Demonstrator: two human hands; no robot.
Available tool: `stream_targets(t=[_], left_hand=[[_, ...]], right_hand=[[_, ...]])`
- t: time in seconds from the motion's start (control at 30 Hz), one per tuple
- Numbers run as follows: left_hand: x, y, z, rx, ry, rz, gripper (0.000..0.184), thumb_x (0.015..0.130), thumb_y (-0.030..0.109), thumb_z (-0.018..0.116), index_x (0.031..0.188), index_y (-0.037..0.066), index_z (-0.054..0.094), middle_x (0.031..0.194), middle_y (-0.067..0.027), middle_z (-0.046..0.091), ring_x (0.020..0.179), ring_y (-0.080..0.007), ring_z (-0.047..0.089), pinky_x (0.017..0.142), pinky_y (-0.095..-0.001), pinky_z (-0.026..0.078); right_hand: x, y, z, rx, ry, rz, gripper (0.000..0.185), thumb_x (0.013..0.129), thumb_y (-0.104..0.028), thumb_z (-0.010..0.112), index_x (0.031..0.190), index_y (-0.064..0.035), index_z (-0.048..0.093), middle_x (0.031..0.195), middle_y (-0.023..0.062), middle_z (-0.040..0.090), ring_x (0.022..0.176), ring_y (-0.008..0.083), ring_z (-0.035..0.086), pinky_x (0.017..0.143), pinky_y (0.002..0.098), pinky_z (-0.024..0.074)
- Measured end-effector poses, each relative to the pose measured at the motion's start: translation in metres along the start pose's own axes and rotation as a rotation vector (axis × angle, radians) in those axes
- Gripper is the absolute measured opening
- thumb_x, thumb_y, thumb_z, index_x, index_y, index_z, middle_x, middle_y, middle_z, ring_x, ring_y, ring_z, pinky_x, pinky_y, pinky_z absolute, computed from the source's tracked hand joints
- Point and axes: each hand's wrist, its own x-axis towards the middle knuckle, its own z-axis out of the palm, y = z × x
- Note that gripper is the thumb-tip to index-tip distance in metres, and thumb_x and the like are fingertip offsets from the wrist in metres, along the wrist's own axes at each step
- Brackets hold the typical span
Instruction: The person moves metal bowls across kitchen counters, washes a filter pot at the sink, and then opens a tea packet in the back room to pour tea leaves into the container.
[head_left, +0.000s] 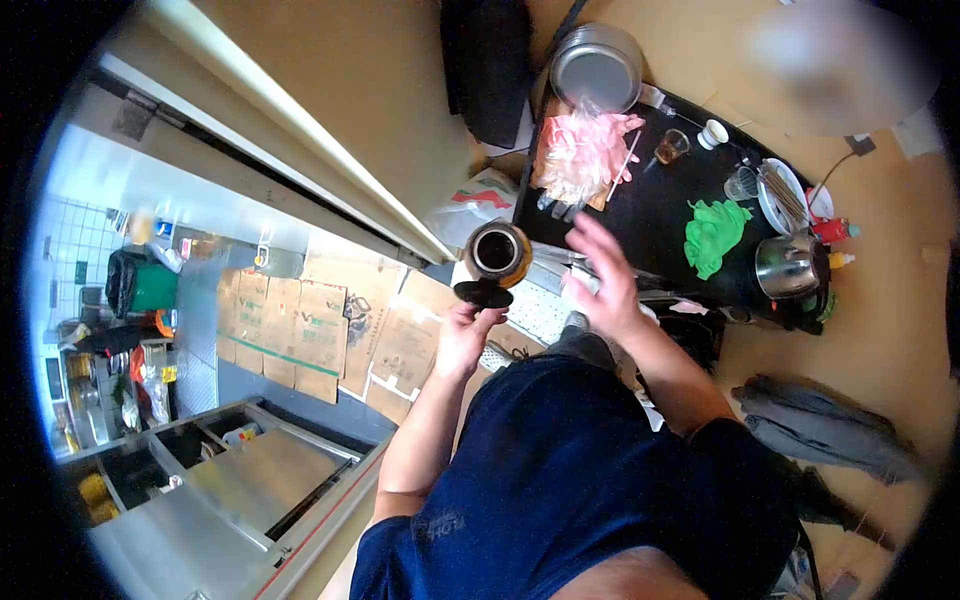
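A round, brownish jug (514, 272) with a metal-rimmed, open mouth hangs in front of me, its dark inside facing up. My left hand (464, 338) is closed on the black lid or handle part (484, 294) at the jug's near side; I cannot tell which part it is. To the right of the jug, apart from it, my right hand (606, 280) is raised with fingers spread, slightly blurred and holding nothing. Just beyond that hand lies the edge of a black table (660, 215).
On the table are pink gloves or plastic (585, 150), a green cloth (716, 236), a steel kettle (789, 267), a glass of brown liquid (671, 147) and a round metal tin (597, 72). Flattened cardboard (282, 325) covers the floor at left, near a steel counter (260, 480).
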Motion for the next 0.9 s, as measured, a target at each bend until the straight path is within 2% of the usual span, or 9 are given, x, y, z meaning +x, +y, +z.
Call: stream_targets(t=[0.07,0.17,0.3,0.43,0.57,0.7,0.73,0.87,0.9], left_hand=[[-0.006,-0.002,-0.006,-0.03,0.021,-0.008,0.018,0.09,0.002,0.062,0.107,-0.002,0.07,0.097,-0.008,0.073,0.088,-0.016,0.068,0.082,-0.0301,0.054],[-0.022,0.01,-0.005,0.111,0.096,0.003,0.018,0.09,0.0,0.061,0.107,-0.003,0.069,0.097,-0.0103,0.072,0.09,-0.0196,0.069,0.083,-0.0347,0.057],[-0.04,0.014,0.015,-0.168,0.226,0.059,0.018,0.09,0.001,0.063,0.106,-0.004,0.067,0.098,-0.0124,0.07,0.092,-0.0224,0.069,0.08,-0.0386,0.059],[-0.05,-0.005,0.028,-0.215,0.344,0.033,0.02,0.091,0.006,0.066,0.109,-0.002,0.066,0.101,-0.0131,0.07,0.095,-0.023,0.068,0.079,-0.0401,0.06],[-0.056,-0.011,0.051,-0.335,0.429,0.048,0.019,0.09,0.006,0.065,0.107,-0.003,0.066,0.101,-0.0142,0.07,0.098,-0.0253,0.068,0.081,-0.0433,0.06],[-0.061,-0.025,0.063,-0.345,0.499,0.077,0.018,0.093,0.011,0.064,0.107,0.0,0.065,0.097,-0.0117,0.069,0.09,-0.0256,0.069,0.08,-0.0501,0.059],[-0.064,-0.032,0.063,-0.333,0.525,0.088,0.019,0.091,0.008,0.062,0.108,-0.001,0.065,0.095,-0.0131,0.069,0.088,-0.0269,0.069,0.081,-0.0515,0.059],[-0.076,-0.043,0.068,-0.353,0.641,0.095,0.018,0.089,0.012,0.066,0.09,-0.006,0.068,0.093,-0.0164,0.069,0.088,-0.0259,0.068,0.082,-0.0452,0.059],[-0.079,-0.042,0.067,-0.172,0.729,-0.008,0.017,0.089,0.013,0.067,0.09,-0.004,0.068,0.09,-0.0141,0.069,0.086,-0.0243,0.068,0.082,-0.0429,0.058]], right_hand=[[-0.002,0.032,-0.01,-0.044,0.183,0.214,0.053,0.09,-0.014,0.069,0.137,0.0011,0.049,0.144,0.0214,0.049,0.133,0.0316,0.049,0.11,0.0417,0.0417],[-0.015,0.133,-0.029,0.105,0.461,0.601,0.067,0.089,-0.019,0.074,0.143,0.0033,0.042,0.142,0.0223,0.05,0.132,0.0314,0.049,0.11,0.0389,0.0391],[0.0,0.252,-0.074,-0.153,0.64,0.656,0.086,0.082,-0.025,0.08,0.146,0.0071,0.033,0.144,0.0281,0.045,0.133,0.0352,0.048,0.111,0.0416,0.0376],[0.026,0.334,-0.1,-0.34,0.602,0.68,0.099,0.076,-0.03,0.084,0.148,0.0085,0.028,0.145,0.0297,0.044,0.133,0.0388,0.046,0.111,0.0419,0.0374],[0.045,0.377,-0.105,-0.196,0.502,0.643,0.104,0.072,-0.03,0.086,0.148,0.0074,0.027,0.139,0.0285,0.051,0.129,0.0378,0.051,0.11,0.0398,0.0389],[0.062,0.37,-0.106,-0.143,0.428,0.66,0.084,0.072,-0.025,0.088,0.136,0.0027,0.04,0.121,0.0206,0.063,0.109,0.0305,0.064,0.096,0.0378,0.0492],[0.054,0.404,-0.103,-0.162,0.432,0.61,0.074,0.073,-0.023,0.088,0.128,0.0013,0.045,0.113,0.0178,0.066,0.102,0.028,0.066,0.092,0.0369,0.0515],[0.062,0.374,-0.107,-0.075,0.37,0.57,0.061,0.074,-0.015,0.087,0.121,0.0009,0.051,0.11,0.0134,0.065,0.1,0.0241,0.065,0.092,0.0351,0.0512],[0.062,0.376,-0.105,-0.033,0.327,0.426,0.059,0.076,-0.01,0.085,0.123,0.0019,0.05,0.115,0.014,0.063,0.105,0.0236,0.063,0.095,0.0347,0.0501]])
